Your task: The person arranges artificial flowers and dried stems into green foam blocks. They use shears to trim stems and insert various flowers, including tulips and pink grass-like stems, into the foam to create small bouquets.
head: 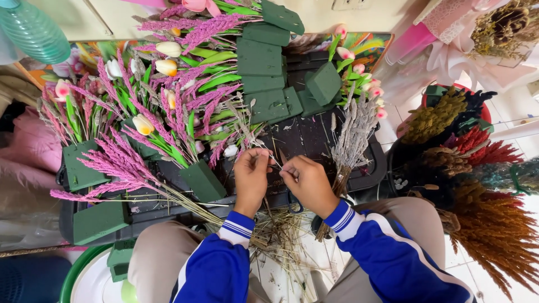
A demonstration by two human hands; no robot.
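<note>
Head view, looking down over the person's lap. Left hand [251,178] and right hand [307,182] meet just above the knees, both in blue sleeves with white stripes. Each hand has its fingertips pinched closed on a thin dried stem [273,161] that spans the small gap between them; the rest of each hand is curled in. The stem sits over the near edge of a black tray [314,134] that serves as worktop. Just right of the right hand, a bundle of grey dried stalks [352,137] lies on the tray, its cut ends pointing toward the person. Left of the left hand, pink plume grasses [120,163] fan out, some stuck in green foam blocks [202,180] together with tulip-like flowers in white, yellow and pink [167,66]. More bare foam blocks [259,59] are stacked at the tray's far side. Loose stem trimmings [278,235] litter the floor between the knees. At far right stand bunches of dried grasses in orange, red and mustard [494,230]
</note>
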